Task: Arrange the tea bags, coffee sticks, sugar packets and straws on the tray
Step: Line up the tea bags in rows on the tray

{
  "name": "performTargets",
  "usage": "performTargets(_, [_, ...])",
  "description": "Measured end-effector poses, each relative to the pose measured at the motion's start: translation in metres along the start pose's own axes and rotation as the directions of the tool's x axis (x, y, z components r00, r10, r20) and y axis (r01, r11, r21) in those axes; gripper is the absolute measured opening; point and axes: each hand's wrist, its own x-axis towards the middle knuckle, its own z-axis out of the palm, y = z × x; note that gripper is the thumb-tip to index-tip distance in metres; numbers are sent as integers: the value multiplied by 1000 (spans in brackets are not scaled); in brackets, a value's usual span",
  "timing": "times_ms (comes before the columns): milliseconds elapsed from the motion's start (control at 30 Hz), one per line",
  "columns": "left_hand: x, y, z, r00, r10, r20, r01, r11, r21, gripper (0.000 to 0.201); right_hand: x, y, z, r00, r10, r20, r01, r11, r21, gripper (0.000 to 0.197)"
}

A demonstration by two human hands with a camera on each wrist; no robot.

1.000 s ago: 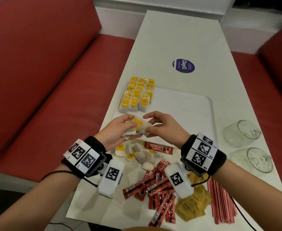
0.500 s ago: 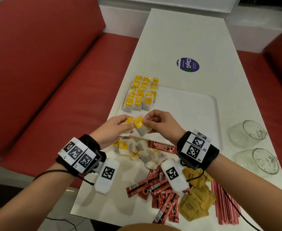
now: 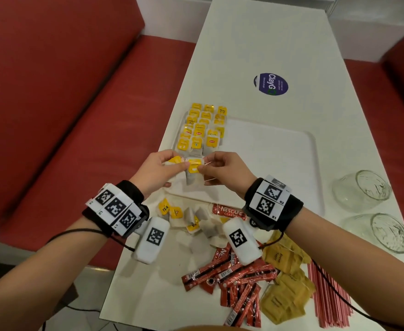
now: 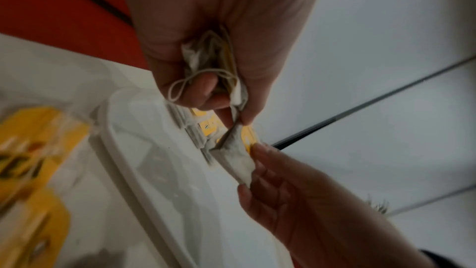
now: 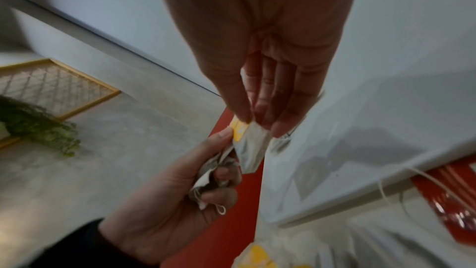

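Tea bag (image 3: 194, 173) pinched in our right grip (image 3: 222, 172), more bunched in our left grip (image 3: 156, 172), we should free its string before laying it beside the rows (image 3: 202, 130) on the tray (image 3: 291, 149).

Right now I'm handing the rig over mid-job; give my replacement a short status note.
Left hand: grips a bunch of tea bags.
Right hand: pinches one tea bag, which the left fingertips also touch, above the tray's near-left corner.
Done: rows of tea bags at the far-left of the tray.
Left: loose tea bags, coffee sticks, sugar packets and straws, all on the table near the person.
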Motion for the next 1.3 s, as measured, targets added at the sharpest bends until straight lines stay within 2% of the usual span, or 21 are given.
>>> performTargets(133, [25, 5, -2, 997, 79, 2, -77, 973, 215, 12, 18, -1, -1, 997, -36, -67, 26, 989, -147, 21])
performTargets(200, [38, 5, -3, 994, 110, 11, -108, 944, 313, 11, 27, -1, -2, 995, -72, -68, 54, 969, -241, 19])
performTargets(267, [49, 4, -2, 993, 121, 4, -114, 921, 373, 12, 35, -1, -5, 996, -74, -45, 55, 945, -323, 8])
performTargets(400, [68, 1, -3, 990, 138, 14, -129, 882, 453, 12, 49, 3, -10, 997, -64, -32, 44, 900, -433, 14])
performTargets(567, [82, 0, -1, 990, 140, 16, -130, 864, 487, 5, 59, 2, -13, 999, -46, -6, 37, 864, -502, 21])
performTargets(967, [94, -2, -3, 985, 173, -18, -143, 863, 484, 12, 62, -4, -14, 995, -91, 28, 90, 803, -589, 28])
performTargets(1133, [94, -2, -4, 984, 179, -8, -151, 851, 503, 10, 54, -6, -12, 980, -66, 189, 181, 696, -695, 29])
performTargets(1300, [94, -3, -8, 987, 162, -12, -130, 833, 537, 25, 57, -5, -8, 974, -19, 224, 181, 659, -730, 33])
